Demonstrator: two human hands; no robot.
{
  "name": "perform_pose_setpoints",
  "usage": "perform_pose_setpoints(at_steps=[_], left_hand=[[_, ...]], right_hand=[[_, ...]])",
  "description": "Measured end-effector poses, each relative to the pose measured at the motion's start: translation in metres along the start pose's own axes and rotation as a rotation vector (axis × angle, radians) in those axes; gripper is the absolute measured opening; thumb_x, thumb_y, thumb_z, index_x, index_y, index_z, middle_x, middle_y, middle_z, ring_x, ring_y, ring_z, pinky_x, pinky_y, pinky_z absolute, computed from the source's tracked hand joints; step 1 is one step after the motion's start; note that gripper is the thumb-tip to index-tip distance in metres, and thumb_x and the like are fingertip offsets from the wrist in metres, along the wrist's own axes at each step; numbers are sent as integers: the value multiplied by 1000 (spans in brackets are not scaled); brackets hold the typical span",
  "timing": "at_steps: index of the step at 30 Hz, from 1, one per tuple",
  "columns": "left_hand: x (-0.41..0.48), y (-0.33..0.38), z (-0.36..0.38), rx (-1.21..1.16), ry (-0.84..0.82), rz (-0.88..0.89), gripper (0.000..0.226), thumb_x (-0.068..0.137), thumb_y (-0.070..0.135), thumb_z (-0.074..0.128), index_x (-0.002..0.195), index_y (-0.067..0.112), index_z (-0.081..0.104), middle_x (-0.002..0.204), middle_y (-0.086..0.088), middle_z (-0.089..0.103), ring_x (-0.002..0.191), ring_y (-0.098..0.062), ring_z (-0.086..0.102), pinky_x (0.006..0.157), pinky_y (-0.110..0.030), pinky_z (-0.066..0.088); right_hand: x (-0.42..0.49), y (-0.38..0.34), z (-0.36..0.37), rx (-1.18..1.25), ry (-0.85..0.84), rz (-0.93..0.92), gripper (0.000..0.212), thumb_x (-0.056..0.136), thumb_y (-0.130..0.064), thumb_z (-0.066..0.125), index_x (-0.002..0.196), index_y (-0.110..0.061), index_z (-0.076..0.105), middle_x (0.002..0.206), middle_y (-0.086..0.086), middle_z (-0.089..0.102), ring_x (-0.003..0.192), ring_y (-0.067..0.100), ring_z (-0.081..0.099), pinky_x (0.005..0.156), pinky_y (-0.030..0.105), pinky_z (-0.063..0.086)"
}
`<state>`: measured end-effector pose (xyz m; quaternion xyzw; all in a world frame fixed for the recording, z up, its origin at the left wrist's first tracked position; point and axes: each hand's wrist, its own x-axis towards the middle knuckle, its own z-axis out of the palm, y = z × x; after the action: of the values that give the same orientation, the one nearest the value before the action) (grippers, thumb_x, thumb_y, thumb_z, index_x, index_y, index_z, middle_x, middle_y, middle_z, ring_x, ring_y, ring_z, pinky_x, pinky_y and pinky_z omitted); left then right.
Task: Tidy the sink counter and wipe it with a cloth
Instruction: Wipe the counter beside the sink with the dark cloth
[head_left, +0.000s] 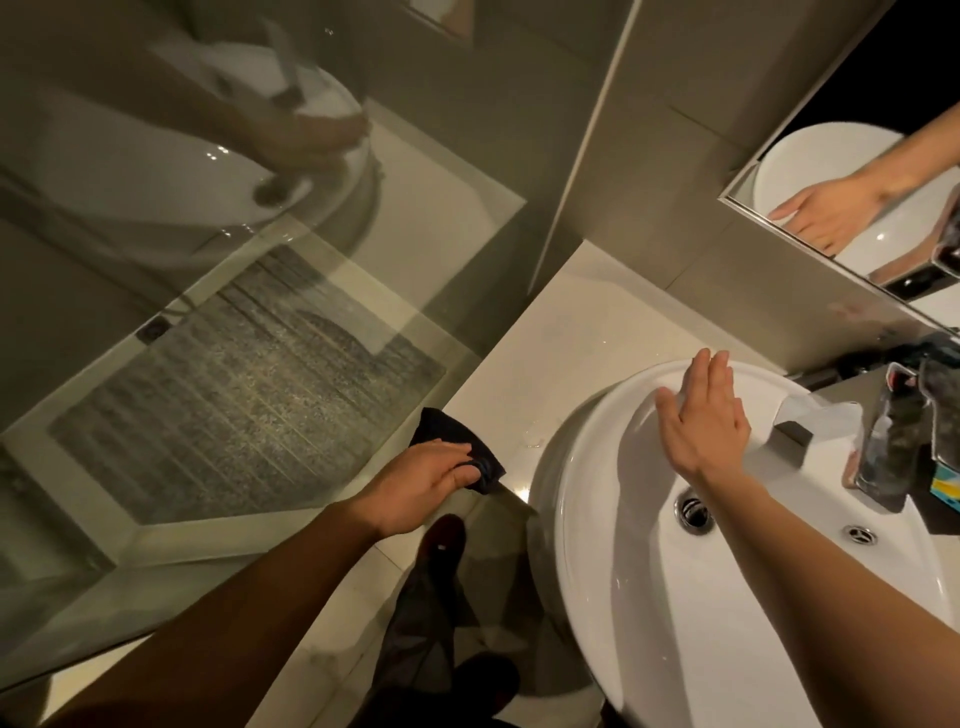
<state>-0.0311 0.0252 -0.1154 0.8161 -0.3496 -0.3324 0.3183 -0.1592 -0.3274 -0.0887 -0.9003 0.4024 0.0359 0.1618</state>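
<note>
My left hand (423, 483) presses a dark cloth (441, 426) onto the white counter (566, 332) at its near left corner, fingers curled over the cloth. The round white basin (587, 519) sits on the counter to the right. My right hand (701, 415) lies flat on the basin's far inner wall, fingers together and stretched out, holding nothing. Small wet spots (532, 441) show on the counter between cloth and basin.
A chrome tap (883, 441) stands at the basin's right, with dark items and a colourful box (945, 486) beside it. The drain (693, 512) and overflow hole (860, 534) are in the basin. A mirror (857, 171) hangs above; a glass shower screen (234, 338) stands left.
</note>
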Motion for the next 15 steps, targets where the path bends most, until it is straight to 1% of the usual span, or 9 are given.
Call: perform_pose_setpoints(at_steps=[2, 3, 4, 5, 6, 9, 11, 14, 15], left_hand=[[-5, 7, -11, -158, -3, -57, 33, 102, 44, 50, 114, 23, 72, 117, -2, 73, 111, -12, 64, 102, -42, 50], [-6, 11, -18, -217, 2, -76, 31, 103, 41, 50, 103, 20, 73, 104, -5, 74, 100, -17, 67, 94, -48, 52], [-5, 16, -25, -261, 10, -96, 32, 105, 38, 50, 99, 16, 72, 99, -10, 74, 97, -25, 68, 91, -52, 52], [-2, 22, -32, -296, 19, -106, 32, 106, 36, 49, 101, 13, 72, 100, -14, 74, 99, -31, 69, 92, -54, 53], [2, 27, -39, -329, 32, -104, 32, 106, 34, 49, 104, 13, 73, 103, -14, 75, 102, -31, 69, 95, -51, 53], [20, 50, -57, -405, 52, -85, 30, 107, 32, 47, 112, 22, 75, 107, 6, 78, 108, -9, 70, 98, -28, 51], [40, 68, -67, -432, 37, -74, 29, 107, 32, 46, 109, 26, 74, 107, 15, 77, 109, -3, 69, 95, -19, 48], [81, 95, -79, -396, 39, -29, 29, 107, 31, 47, 102, 22, 74, 105, 7, 78, 104, -6, 69, 93, -28, 49], [98, 104, -82, -377, 47, -7, 29, 107, 31, 47, 101, 20, 73, 104, 3, 78, 103, -10, 70, 92, -33, 51]], right_hand=[[0, 0, 0, 6, -8, 0, 74, 103, -54, 27, 164, -22, 1, 174, 2, -6, 160, 19, -1, 126, 49, 7], [0, 0, 0, 9, -13, 2, 74, 103, -54, 27, 164, -22, 1, 174, 2, -6, 160, 19, -1, 126, 49, 7], [0, 1, 0, 11, -17, 2, 74, 103, -55, 27, 164, -22, 1, 174, 1, -6, 160, 19, -1, 126, 49, 7], [0, 0, 0, 13, -20, 1, 74, 104, -55, 27, 164, -22, 1, 174, 1, -6, 160, 19, -1, 127, 48, 7], [0, 0, -1, 16, -23, 4, 73, 104, -55, 27, 164, -22, 2, 174, 1, -7, 160, 18, -1, 127, 48, 7], [-2, -3, -5, 22, -33, 15, 73, 104, -54, 28, 165, -22, 3, 174, 1, -7, 160, 19, 0, 127, 47, 8], [-4, -5, -8, 30, -40, 16, 72, 105, -52, 29, 165, -22, 2, 174, 1, -8, 160, 19, -2, 127, 46, 8], [-7, -8, -14, 47, -52, 15, 72, 106, -50, 28, 165, -22, -1, 173, 1, -10, 160, 17, -6, 128, 43, 5], [-8, -9, -15, 53, -54, 15, 72, 106, -51, 27, 165, -23, -3, 173, 0, -12, 159, 16, -7, 128, 43, 4]])
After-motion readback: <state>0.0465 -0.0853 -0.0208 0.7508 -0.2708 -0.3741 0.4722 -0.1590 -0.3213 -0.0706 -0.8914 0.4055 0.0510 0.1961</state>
